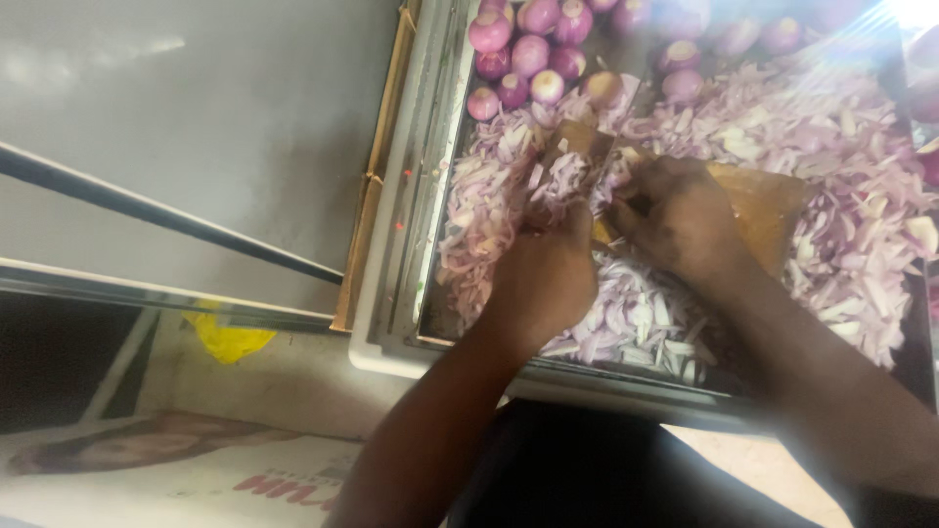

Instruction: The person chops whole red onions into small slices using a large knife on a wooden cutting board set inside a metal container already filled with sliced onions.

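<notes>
From the head camera, my left hand (543,279) is closed in a fist around what I take to be a knife handle; a dull metal blade (577,147) runs forward from it, partly buried and blurred, so I can't be sure of its edge. My right hand (675,220) sits just beside it, fingers curled down and pressing something small, probably an onion piece, though my knuckles hide it and I cannot tell what it grips. Under that hand lies a brown wooden cutting board (763,210), touching my wrist side and half covered. All around both hands spreads a heap of pale purple chopped onion slices (831,127). Beyond my fingertips, peeled whole red onions (528,54) cluster at the far corner of the wide steel tray (391,293).

I judge I'm mid-chop. The next stroke calls for keeping my right fingertips tucked back from the blade, since the two hands nearly touch, and for steadying the piece on the crowded board.
</notes>
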